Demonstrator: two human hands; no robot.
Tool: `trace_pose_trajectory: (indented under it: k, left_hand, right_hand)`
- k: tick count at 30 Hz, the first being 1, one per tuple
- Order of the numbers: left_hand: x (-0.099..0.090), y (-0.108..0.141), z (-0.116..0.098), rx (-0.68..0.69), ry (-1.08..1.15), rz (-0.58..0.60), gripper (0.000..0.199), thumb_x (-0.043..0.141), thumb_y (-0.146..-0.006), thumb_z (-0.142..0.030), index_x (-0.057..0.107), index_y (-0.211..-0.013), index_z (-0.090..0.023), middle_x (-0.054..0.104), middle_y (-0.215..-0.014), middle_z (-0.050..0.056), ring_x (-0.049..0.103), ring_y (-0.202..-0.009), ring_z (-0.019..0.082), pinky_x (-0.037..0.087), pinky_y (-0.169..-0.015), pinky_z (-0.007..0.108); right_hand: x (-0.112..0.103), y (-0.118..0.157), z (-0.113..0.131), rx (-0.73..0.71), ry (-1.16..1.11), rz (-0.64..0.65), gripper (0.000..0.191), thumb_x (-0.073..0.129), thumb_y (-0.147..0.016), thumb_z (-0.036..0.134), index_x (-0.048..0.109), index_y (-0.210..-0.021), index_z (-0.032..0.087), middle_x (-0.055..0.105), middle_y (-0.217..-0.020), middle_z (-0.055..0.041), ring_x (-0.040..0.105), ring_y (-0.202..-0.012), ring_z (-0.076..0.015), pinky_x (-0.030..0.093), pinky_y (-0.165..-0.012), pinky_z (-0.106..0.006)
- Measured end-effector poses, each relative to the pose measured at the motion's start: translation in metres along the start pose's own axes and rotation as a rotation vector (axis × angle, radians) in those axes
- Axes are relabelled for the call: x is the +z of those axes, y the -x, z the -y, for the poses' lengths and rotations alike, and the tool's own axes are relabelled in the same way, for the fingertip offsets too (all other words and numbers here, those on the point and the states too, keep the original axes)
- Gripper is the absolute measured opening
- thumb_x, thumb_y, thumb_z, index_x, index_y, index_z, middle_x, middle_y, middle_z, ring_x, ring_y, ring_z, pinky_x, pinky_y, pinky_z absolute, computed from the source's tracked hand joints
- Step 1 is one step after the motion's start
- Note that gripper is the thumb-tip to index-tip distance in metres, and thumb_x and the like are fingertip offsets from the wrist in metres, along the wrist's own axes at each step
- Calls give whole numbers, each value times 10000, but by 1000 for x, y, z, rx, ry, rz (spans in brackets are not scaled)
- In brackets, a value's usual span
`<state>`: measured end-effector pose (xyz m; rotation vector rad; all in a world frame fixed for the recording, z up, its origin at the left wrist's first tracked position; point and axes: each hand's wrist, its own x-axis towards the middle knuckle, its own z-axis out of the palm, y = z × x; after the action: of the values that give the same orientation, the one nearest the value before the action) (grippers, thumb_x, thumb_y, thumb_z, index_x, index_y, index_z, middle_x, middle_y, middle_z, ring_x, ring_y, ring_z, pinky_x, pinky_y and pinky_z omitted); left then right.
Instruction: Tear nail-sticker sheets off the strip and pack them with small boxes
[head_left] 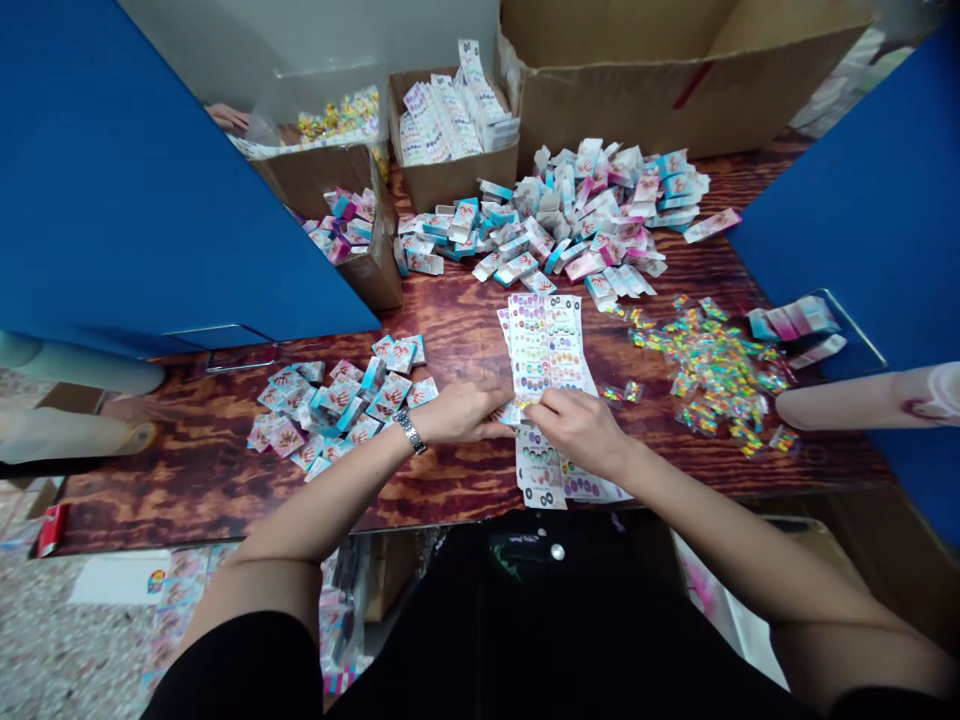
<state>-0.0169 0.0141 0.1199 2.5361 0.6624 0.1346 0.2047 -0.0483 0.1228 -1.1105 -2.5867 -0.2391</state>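
Head view looks down on a flame-grained wooden table (187,490) between blue partition panels (127,170). At its centre lie fanned printed sheets (544,350), the landmark for all else. Beyond the sheets stand an open cardboard carton (637,90) and a smaller box (450,175) packed with similar sheets, and nearer them spreads a large heap of small white-and-teal paper boxes (570,215). Left of the sheets lies a lower pile of boxes (337,405); right of them, tiny colourful plastic packets (712,365) lie scattered, just short of another person's forearm (862,395). The left hand (459,412), wearing a metal wristwatch (409,431), pinches the sheets' edge, while the right hand (574,432) grips them from above, both closed on the paper.
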Motion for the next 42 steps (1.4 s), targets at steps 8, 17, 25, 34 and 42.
trace_pose_trajectory:
  k: [8, 17, 25, 34, 42]
  left_hand:
    - [18, -1, -13, -81, -23, -168, 461, 522, -922, -451, 530, -1233, -111, 617, -1104, 150, 562, -1059, 266, 464, -931, 416]
    - [32, 1, -15, -125, 101, -230, 416, 614, -877, -329, 521, -1236, -140, 622, -1121, 130, 588, -1045, 249, 497, -901, 384]
    - [38, 2, -23, -133, 193, -329, 481, 580, -900, -354, 435, -1328, -190, 595, -1174, 112, 578, -1053, 231, 490, -904, 384]
    - [49, -3, -42, -164, 311, -419, 419, 618, -876, -351, 466, -1242, -215, 597, -1121, 88, 571, -1024, 236, 474, -889, 383]
    - [59, -4, -50, -212, 236, -489, 293, 574, -888, -281, 522, -1169, -213, 572, -1067, 76, 543, -992, 219, 478, -874, 380]
  right_hand:
    - [0, 3, 8, 129, -186, 74, 253, 429, -958, 149, 666, -897, 216, 616, -791, -48, 558, -743, -159, 463, -678, -276]
    - [9, 17, 13, -8, -308, -109, 268, 418, -955, 123, 655, -1062, 188, 688, -1010, -89, 646, -950, -193, 560, -832, -324]
    - [6, 16, 6, 51, -509, -149, 271, 471, -907, 149, 570, -1146, 228, 649, -1045, -66, 628, -1023, -203, 527, -974, -446]
    - [7, 13, 12, 376, -448, -272, 235, 548, -905, 218, 592, -1135, 230, 585, -1049, -111, 578, -1032, -260, 511, -897, -443]
    - [15, 17, 30, 585, -602, -357, 366, 544, -914, 215, 475, -1271, 245, 616, -1077, -88, 618, -903, -197, 545, -824, -370]
